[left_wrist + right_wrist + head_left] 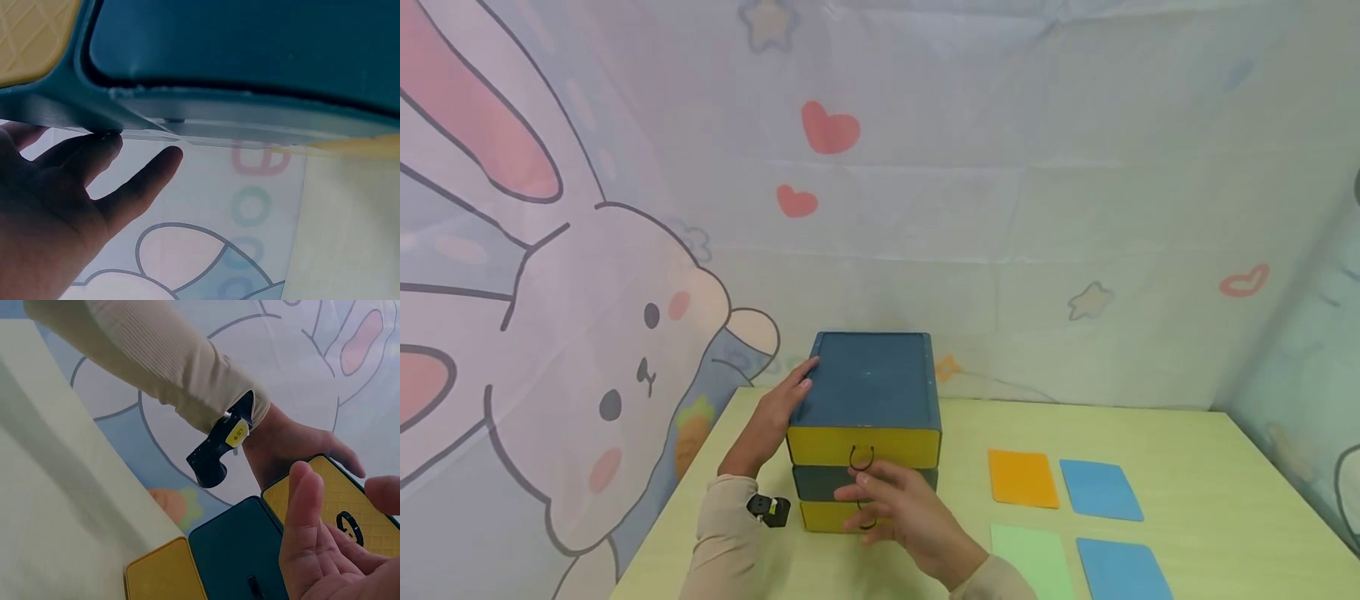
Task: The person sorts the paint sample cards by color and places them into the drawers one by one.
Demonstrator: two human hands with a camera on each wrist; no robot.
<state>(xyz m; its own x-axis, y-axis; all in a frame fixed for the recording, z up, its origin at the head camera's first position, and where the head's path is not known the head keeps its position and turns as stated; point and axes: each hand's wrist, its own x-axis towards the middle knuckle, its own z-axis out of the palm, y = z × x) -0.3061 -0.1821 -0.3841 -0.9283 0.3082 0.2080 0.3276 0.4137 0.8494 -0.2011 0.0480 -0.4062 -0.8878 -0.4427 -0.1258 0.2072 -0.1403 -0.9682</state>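
Note:
A small three-tier drawer box [872,375] with a dark blue top stands on the table. Its top drawer [820,447] is yellow, the middle drawer [234,544] dark teal and the bottom drawer [823,518] yellow; all sit closed. My left hand [772,414] rests along the box's upper left side, fingers extended. In the left wrist view, its fingertips lie right at the box's side edge. My right hand [913,517] hovers before the drawer fronts, fingers loosely bent and holding nothing. Its fingertips are close to the top drawer's black loop handle [862,469] and partly cover the lower handles.
Right of the box, an orange card [1022,478], a blue card [1101,490], a light green card [1032,562] and another blue card [1123,571] lie flat on the pale table [1225,500]. A cartoon-printed cloth [925,208] hangs behind and along the left.

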